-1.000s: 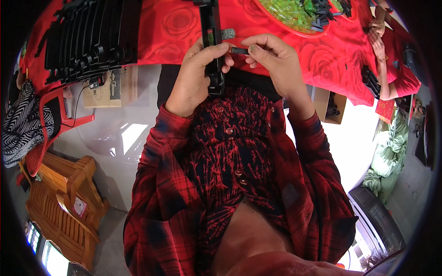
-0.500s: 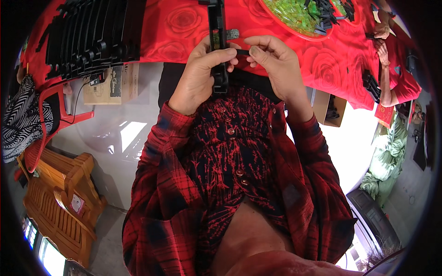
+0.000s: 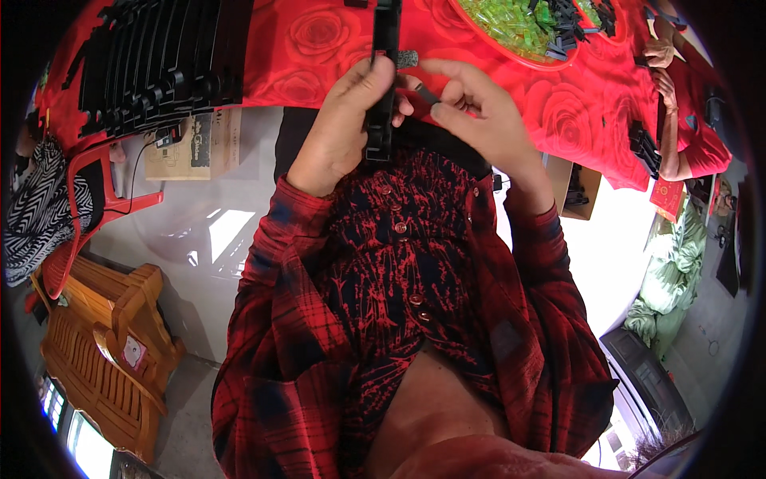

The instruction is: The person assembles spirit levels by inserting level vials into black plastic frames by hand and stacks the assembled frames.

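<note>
A long, narrow black plastic channel stands lengthwise in my left hand, the thumb along its face and the fingers curled behind it. To its right, a small dark flat strip sits at the fingertips of my right hand. That strip is tilted, its far end close to the left fingertips beside the channel; whether they touch it I cannot tell. My right index finger is stretched out above it. A small grey speckled piece shows just beyond the channel, on the red rose-patterned tablecloth.
Several long black plastic pieces lie in a row at the left. A red basin at the far right holds yellow-green and black small parts. At the right edge a co-worker's hands handle dark parts. Below stand cartons and a red chair.
My right hand has drawn slightly right and opened its index finger, and the small strip has tilted. The channel has shifted a little right, and my left thumb has moved up along it.
</note>
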Demonstrator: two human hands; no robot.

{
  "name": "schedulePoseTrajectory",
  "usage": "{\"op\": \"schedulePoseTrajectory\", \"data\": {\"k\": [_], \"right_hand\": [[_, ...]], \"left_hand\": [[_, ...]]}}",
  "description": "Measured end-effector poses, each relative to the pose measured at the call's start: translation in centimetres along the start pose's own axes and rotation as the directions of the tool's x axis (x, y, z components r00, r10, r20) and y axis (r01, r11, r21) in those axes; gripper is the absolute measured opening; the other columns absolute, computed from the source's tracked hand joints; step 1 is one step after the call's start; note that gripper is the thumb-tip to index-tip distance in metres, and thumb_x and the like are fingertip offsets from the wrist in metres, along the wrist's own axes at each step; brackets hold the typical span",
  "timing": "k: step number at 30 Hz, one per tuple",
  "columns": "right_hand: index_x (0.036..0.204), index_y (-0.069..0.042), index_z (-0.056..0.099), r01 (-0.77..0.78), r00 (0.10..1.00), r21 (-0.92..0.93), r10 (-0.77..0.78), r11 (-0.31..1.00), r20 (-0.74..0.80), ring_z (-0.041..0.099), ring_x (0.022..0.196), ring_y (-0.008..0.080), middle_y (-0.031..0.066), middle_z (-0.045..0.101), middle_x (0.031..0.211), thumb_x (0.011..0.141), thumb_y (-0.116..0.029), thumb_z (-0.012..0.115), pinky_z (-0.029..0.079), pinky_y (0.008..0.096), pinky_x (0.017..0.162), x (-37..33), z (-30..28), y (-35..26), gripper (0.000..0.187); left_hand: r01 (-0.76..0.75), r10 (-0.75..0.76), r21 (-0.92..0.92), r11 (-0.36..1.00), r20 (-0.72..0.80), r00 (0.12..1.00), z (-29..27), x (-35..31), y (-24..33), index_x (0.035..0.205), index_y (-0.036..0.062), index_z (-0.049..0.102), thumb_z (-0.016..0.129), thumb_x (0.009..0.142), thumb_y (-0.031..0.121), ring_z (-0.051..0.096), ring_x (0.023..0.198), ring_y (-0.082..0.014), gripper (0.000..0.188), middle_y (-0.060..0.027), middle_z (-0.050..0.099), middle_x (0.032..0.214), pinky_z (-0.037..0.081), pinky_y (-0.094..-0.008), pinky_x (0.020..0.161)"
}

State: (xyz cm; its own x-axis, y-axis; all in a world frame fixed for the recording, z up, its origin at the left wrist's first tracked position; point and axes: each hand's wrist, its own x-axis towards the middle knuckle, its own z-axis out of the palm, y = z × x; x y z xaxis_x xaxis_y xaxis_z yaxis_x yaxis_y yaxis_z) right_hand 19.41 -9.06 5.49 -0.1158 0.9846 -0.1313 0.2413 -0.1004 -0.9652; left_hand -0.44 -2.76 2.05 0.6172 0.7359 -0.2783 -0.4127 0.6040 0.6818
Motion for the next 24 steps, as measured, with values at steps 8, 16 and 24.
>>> {"op": "schedulePoseTrajectory", "data": {"k": [8,16,24], "right_hand": [[0.125,0.001,0.062,-0.044,0.982,0.377,0.109,0.925,-0.152,0.064,0.09,0.0112,0.004,0.065,0.097,0.096,-0.007,0.055,0.052,0.0256,0.083,0.8,-0.6,0.0,0.03],[0.122,0.004,0.064,-0.041,0.984,0.573,0.132,0.819,-0.117,0.061,0.088,0.0096,0.0035,0.065,0.101,0.095,-0.007,0.057,0.048,0.0233,0.075,0.7,-1.0,0.8,0.03],[0.122,0.003,0.064,-0.042,0.964,0.55,0.179,0.834,-0.198,0.061,0.087,0.0093,0.0019,0.064,0.095,0.094,-0.006,0.058,0.049,0.0235,0.075,1.1,0.4,-0.1,0.03]], "left_hand": [[0.087,-0.078,-0.121,0.989,0.08,0.994,-0.7,0.3,-0.1,0.135,0.0006,0.053,0.032,0.109,0.037,0.063,0.086,-0.0174,0.05,-0.014,0.067,0.114,0.05,-0.0296,0.074],[0.139,-0.11,-0.329,0.934,0.107,0.988,-0.6,0.4,0.1,0.133,-0.0028,0.05,0.038,0.107,0.026,0.062,0.09,-0.0229,0.041,-0.0212,0.064,0.123,0.052,-0.0351,0.077],[0.197,-0.141,-0.436,0.878,0.158,0.977,-0.9,0.4,-0.3,0.134,-0.0033,0.05,0.041,0.106,0.025,0.062,0.089,-0.023,0.041,-0.0209,0.064,0.123,0.053,-0.0339,0.077]]}}
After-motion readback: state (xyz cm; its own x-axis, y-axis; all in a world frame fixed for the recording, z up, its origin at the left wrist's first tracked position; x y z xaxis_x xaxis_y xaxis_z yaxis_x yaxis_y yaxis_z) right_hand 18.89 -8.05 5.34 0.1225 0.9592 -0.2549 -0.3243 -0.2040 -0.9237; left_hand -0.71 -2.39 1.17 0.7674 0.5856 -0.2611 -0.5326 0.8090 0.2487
